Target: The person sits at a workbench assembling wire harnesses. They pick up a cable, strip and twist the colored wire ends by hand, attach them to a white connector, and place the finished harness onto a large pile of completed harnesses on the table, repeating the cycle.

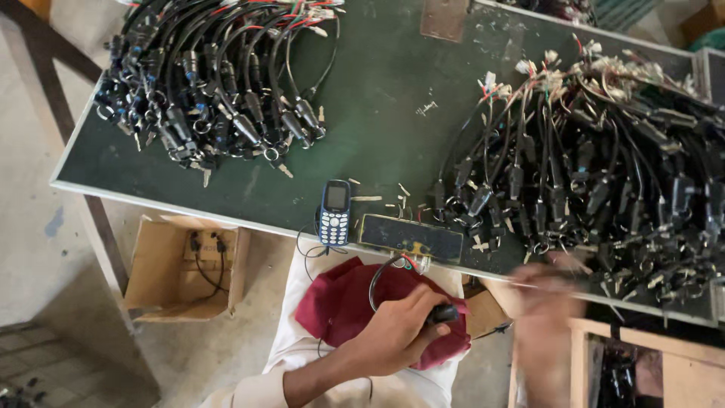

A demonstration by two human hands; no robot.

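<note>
Fingers (414, 308) of the left hand (393, 332) are curled tight around a black switch body (445, 312) whose black cable (381, 276) loops up toward the near edge of the table (377, 113), the piece held over a dark red cloth (340, 302) in the worker's lap. The right hand (540, 298), blurred in mid-motion at the table's near right edge, sits just beside the big heap; whether its fingers are closed on anything cannot be told from the blur. Just beyond the left hand, on the table's near edge, lie a small dark test box (411, 238) with coloured wire ends at its corner and a blue keypad phone (334, 213), with scraps of trimmed wire scattered around them. To the right sprawls a loose, tangled heap of wired switches (596, 174), their white connectors and coloured leads pointing to the far side. At the far left lies a tidier pile of switch harnesses (211, 83) with keys hanging from rings. A cardboard box (181, 268) on the floor under the table's left side holds only a couple of pieces. Judging by the two piles, the work looks somewhere in the middle, with a great many units in the right heap apparently yet to be handled.
</note>
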